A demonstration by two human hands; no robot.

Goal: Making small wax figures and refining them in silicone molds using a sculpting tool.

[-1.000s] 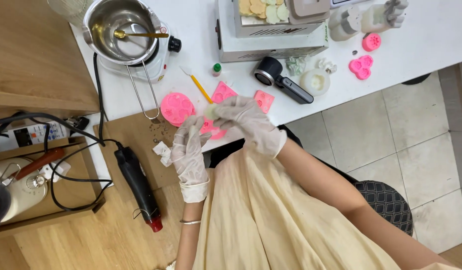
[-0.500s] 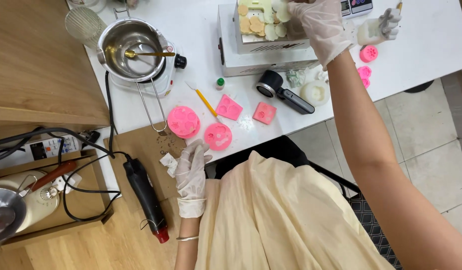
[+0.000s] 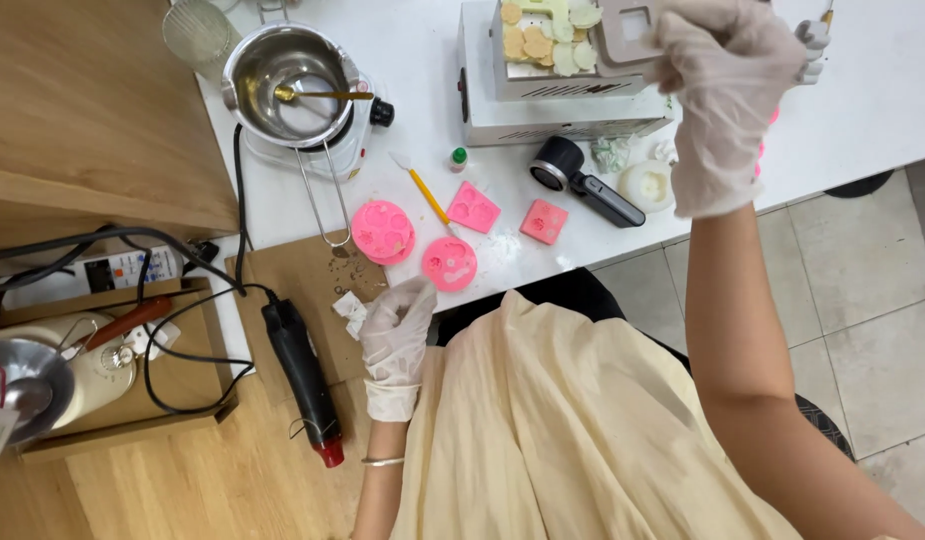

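My right hand (image 3: 727,85), in a white glove, is raised over the far side of the white table (image 3: 422,50) and grips a taupe rectangular mould (image 3: 622,30). The mould sits atop a white box-shaped device (image 3: 552,115) that carries beige and pale green shaped pieces (image 3: 542,35). My gloved left hand (image 3: 397,325) rests at the table's near edge, fingers loosely bent, holding nothing. It lies just below a round pink mould (image 3: 449,263). A second round pink mould (image 3: 382,230) and two square pink moulds (image 3: 473,207) (image 3: 543,221) lie beyond.
A steel pot (image 3: 287,75) with a gold spoon stands on a hot plate at the back left. A yellow-handled tool (image 3: 427,193), a black handheld device (image 3: 587,180) and a white round piece (image 3: 647,185) lie mid-table. A black heat gun (image 3: 302,375) lies on the wooden stand at the left.
My right hand left the pink moulds, rose to the far device and closed on the taupe mould. My left hand drew back to the table edge.
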